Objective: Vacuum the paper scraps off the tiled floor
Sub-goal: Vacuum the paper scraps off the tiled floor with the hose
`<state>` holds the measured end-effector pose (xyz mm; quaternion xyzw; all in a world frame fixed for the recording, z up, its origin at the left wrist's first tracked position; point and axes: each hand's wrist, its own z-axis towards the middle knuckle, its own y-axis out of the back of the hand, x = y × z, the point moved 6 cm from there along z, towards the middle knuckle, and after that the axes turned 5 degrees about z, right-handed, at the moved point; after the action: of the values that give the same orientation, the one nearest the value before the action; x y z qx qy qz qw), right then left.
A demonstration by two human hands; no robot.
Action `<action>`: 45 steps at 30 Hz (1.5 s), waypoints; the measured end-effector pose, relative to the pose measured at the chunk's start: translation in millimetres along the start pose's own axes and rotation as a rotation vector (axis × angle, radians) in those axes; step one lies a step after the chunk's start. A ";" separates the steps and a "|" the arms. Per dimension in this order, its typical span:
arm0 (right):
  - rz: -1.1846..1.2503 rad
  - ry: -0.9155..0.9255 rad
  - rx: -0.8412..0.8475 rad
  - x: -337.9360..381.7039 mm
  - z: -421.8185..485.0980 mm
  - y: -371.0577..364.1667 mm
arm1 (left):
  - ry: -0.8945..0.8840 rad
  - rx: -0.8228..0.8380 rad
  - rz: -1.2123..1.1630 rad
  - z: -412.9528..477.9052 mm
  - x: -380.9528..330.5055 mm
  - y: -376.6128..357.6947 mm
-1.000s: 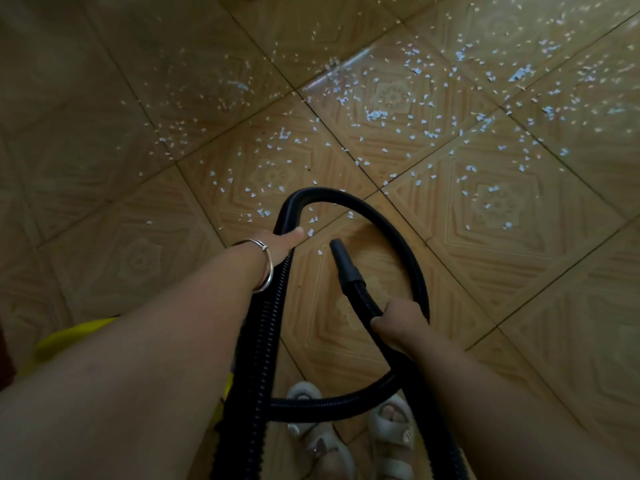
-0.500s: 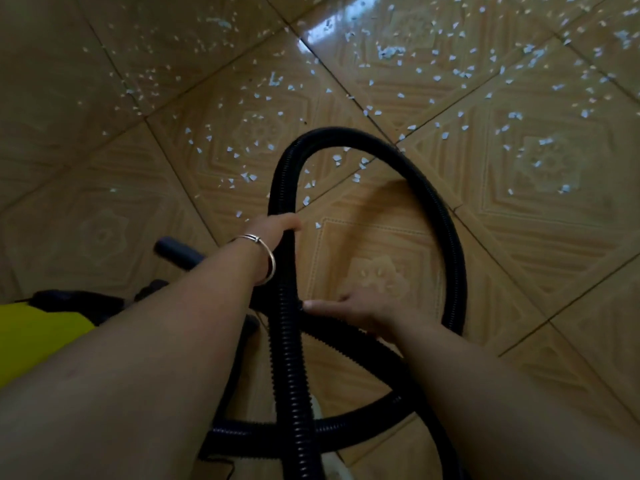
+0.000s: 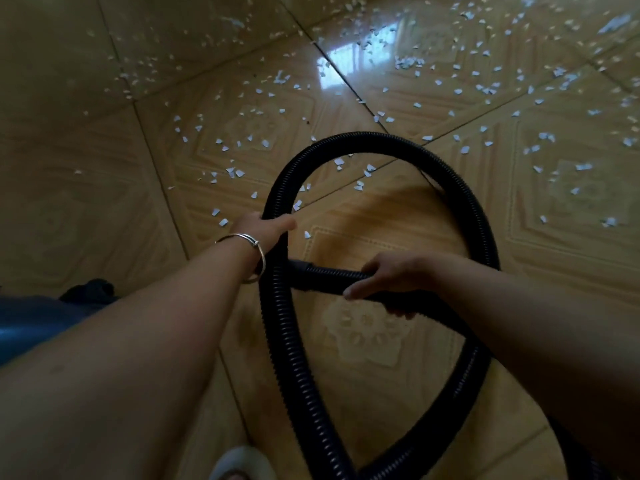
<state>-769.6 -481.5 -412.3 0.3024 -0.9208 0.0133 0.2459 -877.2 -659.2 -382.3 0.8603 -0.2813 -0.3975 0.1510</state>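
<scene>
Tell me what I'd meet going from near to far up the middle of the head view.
Pale sandal → right hand, gripping the nozzle end → left hand, gripping the hose → its far bend → window reflection on the tiled floor. Paper scraps are spread widely, so unplaced.

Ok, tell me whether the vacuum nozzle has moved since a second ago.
Yes. Against the patterned tile under it, the nozzle in the right hand has swung from pointing ahead at the scraps to pointing left toward the hose.
</scene>
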 end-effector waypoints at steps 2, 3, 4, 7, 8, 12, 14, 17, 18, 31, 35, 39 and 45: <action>0.023 0.007 -0.066 -11.2 9.2 18.6 | -0.033 -0.021 0.038 11.1 6.9 0.1; 0.019 0.011 -0.101 -15.9 14.3 27.2 | -0.036 -0.026 0.025 17.7 10.1 0.5; 0.004 0.012 -0.121 -19.8 17.0 33.1 | -0.023 -0.019 0.005 20.6 12.0 0.6; -0.013 0.032 -0.097 -21.7 22.6 38.5 | -0.006 0.055 -0.098 25.7 10.7 -3.1; -0.040 0.031 -0.083 -18.5 22.7 36.6 | -0.005 0.112 -0.163 25.2 7.3 -7.6; -0.137 0.183 -0.263 15.2 23.8 32.1 | -0.009 0.298 -0.381 15.3 -10.3 -26.9; -0.037 0.323 -0.347 34.3 23.2 26.6 | -0.028 0.311 -0.387 13.6 -14.9 -28.3; -0.159 0.414 -0.471 43.0 22.3 20.7 | -0.032 0.269 -0.329 14.0 -9.6 -20.7; -0.241 0.383 -0.507 40.1 22.3 20.9 | -0.031 0.227 -0.314 15.7 -5.9 -15.9; -0.564 0.240 -0.478 4.6 23.8 9.6 | -0.140 -0.019 0.101 32.5 11.3 13.2; -0.566 0.242 -0.516 23.4 40.8 4.8 | -0.188 -0.029 0.176 36.7 5.5 5.4; -0.552 0.210 -0.587 39.7 50.7 10.4 | -0.257 -0.007 0.296 40.2 -2.8 4.5; -0.486 0.243 -0.669 62.7 63.4 26.2 | -0.246 -0.050 0.442 54.5 -3.5 12.1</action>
<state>-856.3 -505.6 -435.9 0.4103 -0.7409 -0.3087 0.4329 -925.4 -668.7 -409.1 0.7189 -0.4691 -0.4634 0.2201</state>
